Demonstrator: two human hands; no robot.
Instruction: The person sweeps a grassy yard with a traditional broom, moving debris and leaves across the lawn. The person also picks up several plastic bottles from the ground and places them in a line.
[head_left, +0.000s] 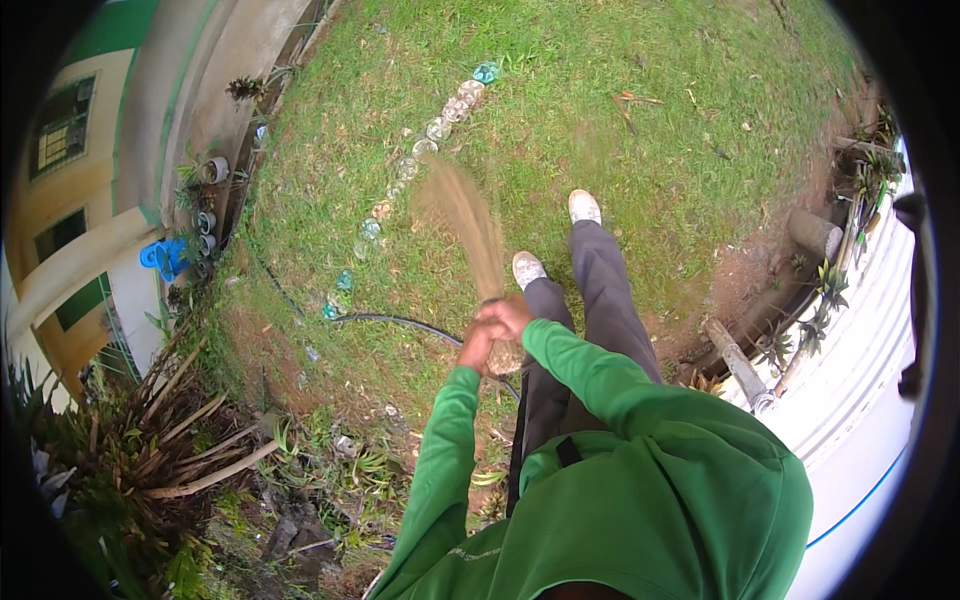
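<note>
Both of my hands are wrapped around the bound grip of a stick broom (484, 255), one against the other. My left hand (481, 344) is on the left side of the grip, and my right hand (511, 315) sits just beyond it. The thick butt of the broom shows below my hands, close to my left leg. Its bristles fan out over the grass (675, 165) ahead and to the left, blurred by motion. Near the bristle tips runs a row of clear and green bottle ends (437, 129) set in the lawn.
A dark hose (397, 320) crosses the grass left of my feet. Cut sticks (637, 99) lie ahead. Potted plants (214, 170) and a blue plastic container (165, 259) line the left wall. Logs (814, 232) edge the right side. Dry branches (214, 472) are heaped lower left.
</note>
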